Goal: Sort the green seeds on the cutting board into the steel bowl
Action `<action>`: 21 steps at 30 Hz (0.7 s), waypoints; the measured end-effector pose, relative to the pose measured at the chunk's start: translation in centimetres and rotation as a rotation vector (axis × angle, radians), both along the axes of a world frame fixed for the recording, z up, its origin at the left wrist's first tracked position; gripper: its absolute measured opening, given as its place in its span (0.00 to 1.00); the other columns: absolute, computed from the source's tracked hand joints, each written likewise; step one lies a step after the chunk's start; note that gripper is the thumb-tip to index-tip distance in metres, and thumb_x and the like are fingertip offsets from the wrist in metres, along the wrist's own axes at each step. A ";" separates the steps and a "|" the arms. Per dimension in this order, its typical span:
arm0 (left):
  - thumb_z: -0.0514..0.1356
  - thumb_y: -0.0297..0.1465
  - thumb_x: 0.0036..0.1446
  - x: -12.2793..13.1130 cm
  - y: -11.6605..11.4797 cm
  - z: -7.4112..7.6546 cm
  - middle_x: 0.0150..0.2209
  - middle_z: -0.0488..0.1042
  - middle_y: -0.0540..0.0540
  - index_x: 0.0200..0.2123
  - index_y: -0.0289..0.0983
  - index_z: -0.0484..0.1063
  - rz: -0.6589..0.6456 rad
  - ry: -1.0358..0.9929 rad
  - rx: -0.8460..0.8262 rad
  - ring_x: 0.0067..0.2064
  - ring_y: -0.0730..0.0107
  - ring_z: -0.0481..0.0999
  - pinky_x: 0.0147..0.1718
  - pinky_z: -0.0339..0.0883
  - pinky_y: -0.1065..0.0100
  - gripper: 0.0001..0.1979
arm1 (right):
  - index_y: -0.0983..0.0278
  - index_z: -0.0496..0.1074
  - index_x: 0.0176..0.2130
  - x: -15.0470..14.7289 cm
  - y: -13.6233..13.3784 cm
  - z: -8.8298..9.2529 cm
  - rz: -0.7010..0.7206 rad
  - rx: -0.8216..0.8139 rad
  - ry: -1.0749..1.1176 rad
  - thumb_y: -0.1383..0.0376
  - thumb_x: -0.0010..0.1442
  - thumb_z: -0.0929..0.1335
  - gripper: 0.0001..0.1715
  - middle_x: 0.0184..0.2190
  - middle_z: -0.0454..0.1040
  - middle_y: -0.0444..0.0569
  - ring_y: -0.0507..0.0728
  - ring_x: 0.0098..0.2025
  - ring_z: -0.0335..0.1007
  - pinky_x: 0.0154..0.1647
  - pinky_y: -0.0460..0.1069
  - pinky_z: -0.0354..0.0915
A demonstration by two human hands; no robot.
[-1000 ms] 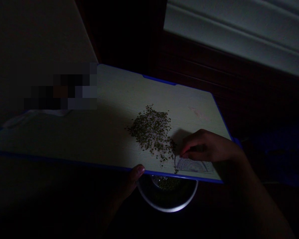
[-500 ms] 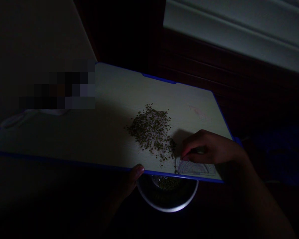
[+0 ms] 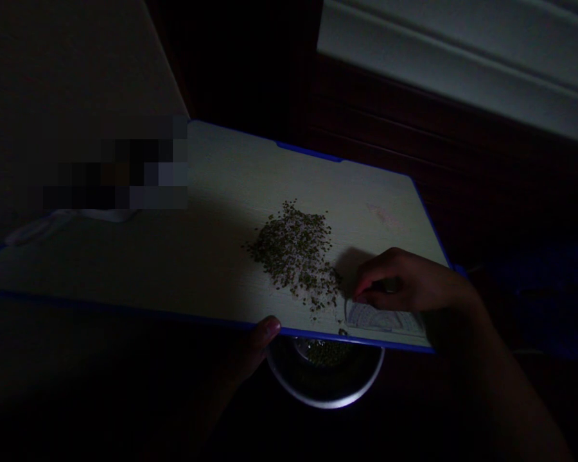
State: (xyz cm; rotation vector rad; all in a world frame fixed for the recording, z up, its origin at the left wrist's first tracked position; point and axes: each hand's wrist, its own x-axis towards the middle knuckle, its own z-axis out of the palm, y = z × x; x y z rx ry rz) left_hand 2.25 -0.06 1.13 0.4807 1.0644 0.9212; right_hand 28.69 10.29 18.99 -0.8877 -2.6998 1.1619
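Observation:
A pale board with a blue rim (image 3: 212, 237) lies across the middle of the view. My left hand (image 3: 260, 340) grips its near edge, thumb on top and the other fingers hidden underneath. On the board a loose heap of small green beans (image 3: 293, 250), like mung beans, is spread out. My right hand (image 3: 404, 279) is pinched shut on a clear protractor (image 3: 385, 319), which rests over the board near its close right corner. A few beans trail from the heap to the near edge. Beneath that edge sits a metal bowl (image 3: 327, 403) with green beans inside, partly covered by the board.
At the board's left end is a blurred-out patch with a pale strap-like thing (image 3: 38, 228) beside it. A pale ledge (image 3: 453, 58) runs across the upper right. Blue material (image 3: 549, 295) lies at the far right. The surroundings are very dark.
My right hand has shifted slightly right and away from the near edge, taking the protractor with it. My left hand, the board and the bowl hold almost the same place.

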 end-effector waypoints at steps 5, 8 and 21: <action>0.63 0.51 0.47 -0.2 -0.1 -0.8 0.28 0.73 0.48 0.25 0.40 0.71 -0.010 -0.061 0.073 0.37 0.58 0.71 0.47 0.65 0.59 0.20 | 0.66 0.79 0.39 0.1 -0.2 0.2 0.003 -0.002 0.027 0.67 0.61 0.69 0.08 0.33 0.81 0.47 0.49 0.33 0.76 0.36 0.43 0.67; 0.64 0.51 0.47 -0.6 -0.2 -1.1 0.27 0.72 0.49 0.23 0.40 0.71 -0.090 -0.086 0.061 0.35 0.60 0.69 0.43 0.66 0.61 0.20 | 0.66 0.79 0.39 -0.1 -0.4 0.1 0.042 -0.044 0.019 0.68 0.60 0.70 0.07 0.33 0.81 0.46 0.48 0.32 0.76 0.35 0.42 0.67; 0.68 0.51 0.39 0.2 -0.1 1.1 0.25 0.71 0.49 0.20 0.40 0.70 0.017 -0.027 -0.001 0.36 0.60 0.67 0.45 0.63 0.60 0.21 | 0.66 0.78 0.41 0.1 -0.1 0.4 -0.014 0.019 0.029 0.65 0.63 0.69 0.09 0.34 0.81 0.48 0.50 0.35 0.77 0.38 0.44 0.67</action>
